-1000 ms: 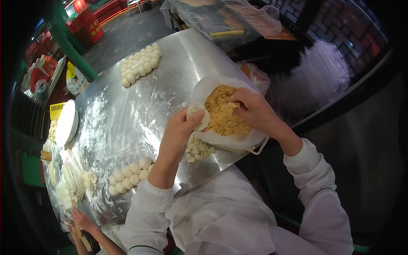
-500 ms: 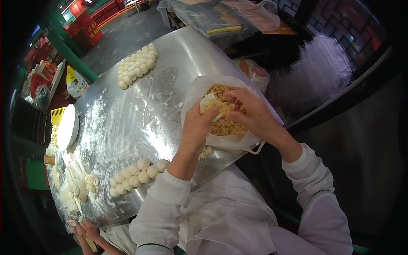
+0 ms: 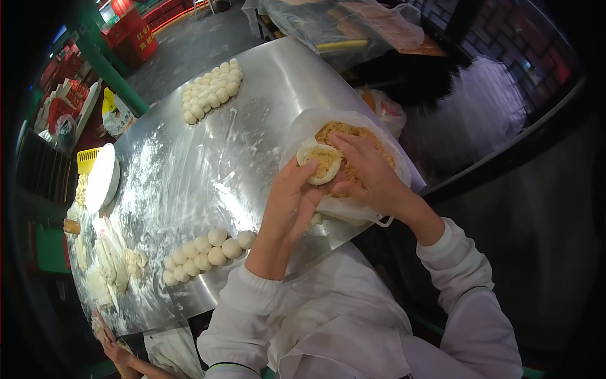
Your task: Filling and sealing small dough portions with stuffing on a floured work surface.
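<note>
A round dough wrapper (image 3: 305, 151) with crumbly yellow-brown filling (image 3: 326, 162) in its hollow rests in my left hand (image 3: 291, 196), which is closed around its near left side. Close to the wrapper's right edge is my right hand (image 3: 372, 169), its fingers apart and curved; whether the fingertips touch the dough I cannot tell. Beneath both hands sits a white plastic bag (image 3: 302, 126), opened wide and holding more of the same filling (image 3: 369, 134). My right hand covers part of that filling.
Dough balls (image 3: 216, 255) stand in rows along the near edge; more dough pieces (image 3: 213, 88) cluster at the far side. On the left are a white bowl (image 3: 104, 179), a yellow basket (image 3: 87, 159) and loose dough (image 3: 110, 259). Flour streaks the steel table (image 3: 271, 69). A co-worker's hands (image 3: 112, 344) show lower left.
The wrapper in my left hand has turned up, so its filled hollow now shows. My right hand has drawn slightly away from it. The co-worker's hands have shifted.
</note>
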A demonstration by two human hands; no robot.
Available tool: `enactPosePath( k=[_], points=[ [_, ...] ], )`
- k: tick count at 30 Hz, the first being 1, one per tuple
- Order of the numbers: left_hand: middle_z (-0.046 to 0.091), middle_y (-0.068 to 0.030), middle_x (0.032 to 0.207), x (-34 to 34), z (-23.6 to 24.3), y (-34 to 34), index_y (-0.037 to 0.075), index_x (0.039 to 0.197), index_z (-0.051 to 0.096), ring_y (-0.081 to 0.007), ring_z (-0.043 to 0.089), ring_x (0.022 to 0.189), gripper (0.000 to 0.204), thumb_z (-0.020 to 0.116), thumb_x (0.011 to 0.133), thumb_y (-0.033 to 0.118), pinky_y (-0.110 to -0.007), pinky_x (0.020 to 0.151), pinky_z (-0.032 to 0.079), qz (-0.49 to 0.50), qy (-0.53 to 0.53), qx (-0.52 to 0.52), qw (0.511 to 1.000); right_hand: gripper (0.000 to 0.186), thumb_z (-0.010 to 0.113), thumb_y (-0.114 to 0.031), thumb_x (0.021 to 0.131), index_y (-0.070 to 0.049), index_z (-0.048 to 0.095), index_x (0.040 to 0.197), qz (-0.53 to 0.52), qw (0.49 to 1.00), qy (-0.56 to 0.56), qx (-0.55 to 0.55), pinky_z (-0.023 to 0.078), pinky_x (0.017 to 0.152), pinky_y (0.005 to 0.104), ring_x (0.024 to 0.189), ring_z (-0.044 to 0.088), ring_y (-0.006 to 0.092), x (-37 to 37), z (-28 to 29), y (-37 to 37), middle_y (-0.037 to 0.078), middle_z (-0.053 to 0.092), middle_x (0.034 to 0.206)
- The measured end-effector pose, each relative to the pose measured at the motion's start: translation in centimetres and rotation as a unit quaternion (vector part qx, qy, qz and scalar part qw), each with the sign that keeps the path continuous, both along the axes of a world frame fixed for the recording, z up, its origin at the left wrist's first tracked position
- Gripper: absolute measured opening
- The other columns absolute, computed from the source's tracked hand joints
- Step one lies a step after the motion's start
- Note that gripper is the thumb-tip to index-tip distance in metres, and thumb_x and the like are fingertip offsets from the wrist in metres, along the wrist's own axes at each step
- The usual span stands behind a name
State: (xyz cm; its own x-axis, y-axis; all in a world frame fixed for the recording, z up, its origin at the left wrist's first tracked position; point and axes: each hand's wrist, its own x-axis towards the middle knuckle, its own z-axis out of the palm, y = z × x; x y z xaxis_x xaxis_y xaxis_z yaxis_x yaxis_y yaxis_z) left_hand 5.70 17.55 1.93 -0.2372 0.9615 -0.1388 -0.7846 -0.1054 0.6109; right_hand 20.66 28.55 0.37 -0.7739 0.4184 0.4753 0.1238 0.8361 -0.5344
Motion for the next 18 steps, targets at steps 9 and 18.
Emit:
enactPosePath(
  k=[9, 18],
  points=[
    [0.064, -0.0125, 0.122, -1.2, -2.6, -2.9, -0.007, 0.128, 0.056, -0.0191, 0.064, 0.112, 0.034, 0.05, 0.104, 0.017, -0.033, 0.099, 0.05, -0.04, 0.229, -0.064, 0.97, 0.043, 0.065, -0.019, 0.095, 0.002, 0.051, 0.13, 0.058, 0.981, 0.11, -0.148, 0.042, 0.107, 0.0448, 0.125, 0.053, 0.0384, -3.0, -1.5, -3.9, 0.021, 0.055, 0.135],
    [0.065, 0.0004, 0.091, -1.7, -4.0, -4.8, 0.0, 0.106, 0.066, -0.0067, 0.057, 0.076, 0.019, 0.055, 0.1, 0.014, -0.024, 0.069, 0.046, 0.0, 0.281, -0.077, 0.957, 0.02, 0.059, -0.016, 0.097, 0.001, 0.058, 0.108, 0.049, 0.993, 0.1, 0.039, 0.048, 0.093, 0.0454, 0.106, 0.06, 0.0375, -5.5, 0.1, -5.3, 0.02, 0.063, 0.114]
  ],
)
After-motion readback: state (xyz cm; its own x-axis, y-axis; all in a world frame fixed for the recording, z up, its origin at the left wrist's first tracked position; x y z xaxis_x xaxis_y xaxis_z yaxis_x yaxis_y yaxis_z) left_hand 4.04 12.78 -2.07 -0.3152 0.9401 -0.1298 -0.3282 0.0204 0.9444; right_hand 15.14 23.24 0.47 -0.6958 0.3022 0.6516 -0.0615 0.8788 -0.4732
